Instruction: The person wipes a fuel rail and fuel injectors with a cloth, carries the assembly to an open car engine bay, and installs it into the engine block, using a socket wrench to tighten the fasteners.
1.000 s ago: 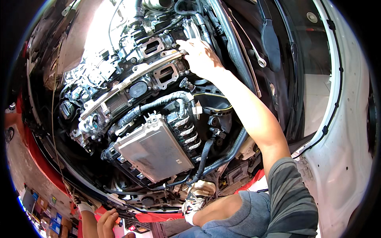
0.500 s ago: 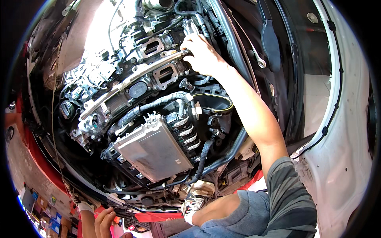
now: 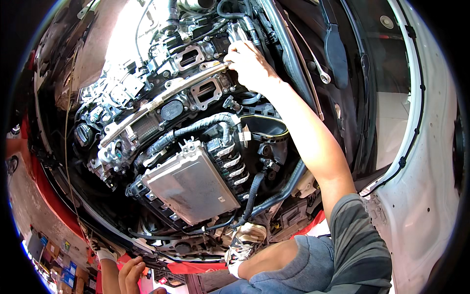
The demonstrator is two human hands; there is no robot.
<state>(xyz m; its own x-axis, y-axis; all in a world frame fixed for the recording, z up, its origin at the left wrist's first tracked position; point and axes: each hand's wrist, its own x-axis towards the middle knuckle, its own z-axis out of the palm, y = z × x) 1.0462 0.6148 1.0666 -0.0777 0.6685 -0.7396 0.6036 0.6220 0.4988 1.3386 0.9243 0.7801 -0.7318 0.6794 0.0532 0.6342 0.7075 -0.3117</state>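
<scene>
A long silvery metal rail [image 3: 156, 100] runs slantwise across the top of an engine [image 3: 171, 110]. At its far right end my right hand [image 3: 249, 63] is closed, with bent fingers round the rail's tip; the thumb is mostly hidden. Flanged port openings [image 3: 205, 94] lie on either side of the rail near that hand. My left hand [image 3: 130, 275] shows at the lower edge, fingers loosely bent and thumb apart, with nothing visible in it. It is away from the engine parts.
A flat silver control box [image 3: 191, 183] with connectors and a thick wrapped wiring harness [image 3: 196, 128] sit nearer me. A black oval duct [image 3: 267, 128] opens beside my forearm. A ring-ended wrench [image 3: 320, 73] lies along the right. My shoe [image 3: 245, 240] rests at the bay's near edge.
The fingers of my right hand have shifted slightly at the rail's end, and the thumb has become less visible. My left hand has hardly moved.
</scene>
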